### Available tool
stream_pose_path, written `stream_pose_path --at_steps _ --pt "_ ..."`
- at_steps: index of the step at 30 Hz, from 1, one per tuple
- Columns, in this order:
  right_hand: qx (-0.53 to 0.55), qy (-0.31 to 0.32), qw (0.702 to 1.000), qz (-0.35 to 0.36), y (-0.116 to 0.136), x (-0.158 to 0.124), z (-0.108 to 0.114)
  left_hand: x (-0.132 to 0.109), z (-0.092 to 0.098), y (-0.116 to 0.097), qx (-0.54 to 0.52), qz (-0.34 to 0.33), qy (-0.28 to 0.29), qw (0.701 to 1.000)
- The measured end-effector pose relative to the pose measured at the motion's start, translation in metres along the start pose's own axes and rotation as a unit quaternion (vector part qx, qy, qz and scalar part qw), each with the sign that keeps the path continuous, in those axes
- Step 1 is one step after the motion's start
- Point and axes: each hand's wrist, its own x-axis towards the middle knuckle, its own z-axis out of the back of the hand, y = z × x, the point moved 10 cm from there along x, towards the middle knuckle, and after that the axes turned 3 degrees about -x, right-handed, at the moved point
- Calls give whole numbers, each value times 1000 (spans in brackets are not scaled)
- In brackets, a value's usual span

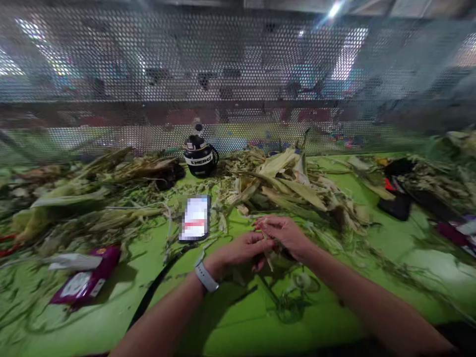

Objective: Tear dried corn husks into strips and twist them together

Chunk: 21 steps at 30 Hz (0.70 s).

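Right of the phone (195,218), holding left hand (240,250) and right hand (286,235) together, fingers overlapping. With the left, seemingly clamping a pale sliver (270,263), also right of the phone, perhaps to keep so small a piece within reach of both sets of fingertips; cannot tell the right's grip, masked by the overlap. Count one phone, laid lit side up, probably for easy glancing; one black container (201,161) beyond it, perhaps placed clear of the forearms; one maroon packet (84,280) left of the phone; three husk heaps (290,186), left, beyond-right and far right of it; one pale wristband (206,276).
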Motion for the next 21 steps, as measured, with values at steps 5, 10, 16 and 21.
stream_pose_path --at_steps 5,10,16,21 --pt "-67 -73 993 71 16 -3 13 0 -2 3 -23 6 -12 1000" --pt "-11 -86 994 59 14 -1 21 0 14 -4 -166 -20 -73 983" --pt "19 -89 994 68 15 0 21 2 19 -3 -223 -31 -84 971" --pt "-51 -100 989 98 21 -3 21 2 15 1 -222 -12 -63 973"
